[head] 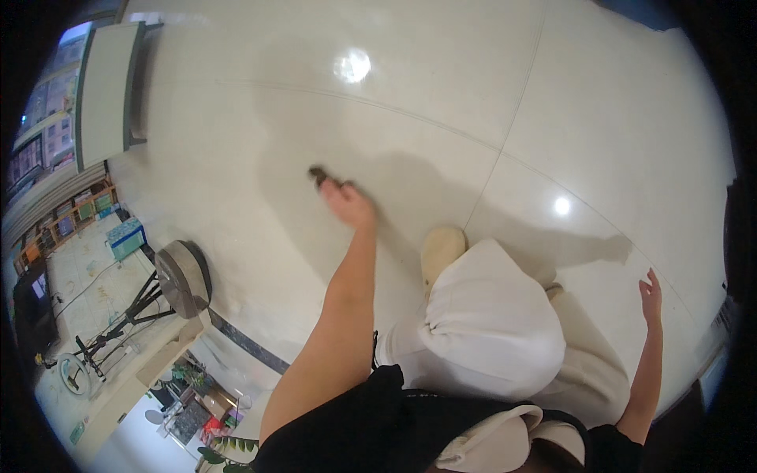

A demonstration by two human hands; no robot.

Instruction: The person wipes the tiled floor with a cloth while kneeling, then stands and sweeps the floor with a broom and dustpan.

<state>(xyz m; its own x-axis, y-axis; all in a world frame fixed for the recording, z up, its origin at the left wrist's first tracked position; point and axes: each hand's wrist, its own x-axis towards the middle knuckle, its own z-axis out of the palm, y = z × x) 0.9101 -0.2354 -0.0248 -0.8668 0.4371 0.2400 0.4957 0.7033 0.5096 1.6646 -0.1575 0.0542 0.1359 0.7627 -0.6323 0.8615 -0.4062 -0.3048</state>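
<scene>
My left hand (350, 205) reaches out over the glossy tiled floor (414, 77), closed around a small dark object (318, 174) that is blurred; its kind cannot be told. My right hand (651, 295) hangs out to the right above the floor, its fingers apart and nothing seen in it. Between the hands are my knees in pale trousers (497, 325), with a beige slipper (443, 254) on one foot. A light-coloured strap bag or cloth item (491, 443) lies against my black shirt.
At the left stand a round grey-brown cushioned seat (180, 278), a black tripod stand (130, 310), a blue-green box (126, 238) and a pale panel-like piece of furniture (109, 94). Green plant leaves (227, 452) show at the lower left. A dark object (739, 236) edges the right rim.
</scene>
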